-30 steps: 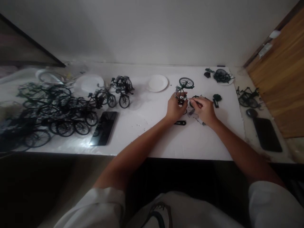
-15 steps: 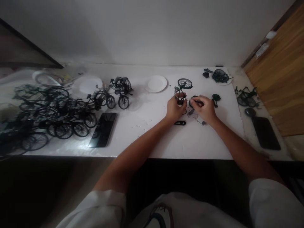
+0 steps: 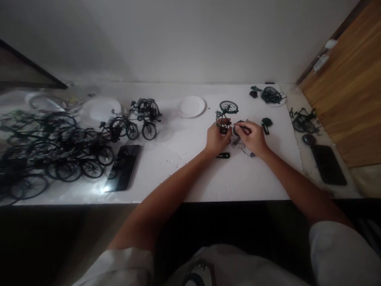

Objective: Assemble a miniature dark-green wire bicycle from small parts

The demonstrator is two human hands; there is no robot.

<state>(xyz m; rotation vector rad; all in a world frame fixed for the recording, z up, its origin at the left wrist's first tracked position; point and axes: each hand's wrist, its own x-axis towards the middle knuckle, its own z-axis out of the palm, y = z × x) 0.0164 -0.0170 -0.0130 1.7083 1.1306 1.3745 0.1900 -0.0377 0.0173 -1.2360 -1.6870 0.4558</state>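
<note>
A dark miniature bicycle [image 3: 228, 106], tilted with one spoked wheel on top, is gripped in my left hand [image 3: 216, 139]. My right hand [image 3: 253, 138] is closed in a pinch right beside it, fingertips close to the bicycle's lower part. Whatever those fingers hold is too small to name. Behind the right fingers a dark ring-like part is partly hidden. Small metal pieces [image 3: 247, 152] lie on the white tabletop [image 3: 226, 182] below the hands. A flat dark slotted part [image 3: 224, 155] rests under my left wrist, and a dark green piece [image 3: 266, 124] sits right of my right hand.
Many miniature bicycles [image 3: 68, 149] crowd the left side, beside a phone [image 3: 123, 169]. White plates [image 3: 192, 106] stand toward the wall. At right are a plate of bicycle parts [image 3: 272, 96], another small bicycle [image 3: 303, 120], a round dark object [image 3: 308, 139] and a dark slab [image 3: 330, 165].
My right fingertips have moved left, closer to the bicycle in my left hand. The whole view has shifted slightly; the things on the table lie as before.
</note>
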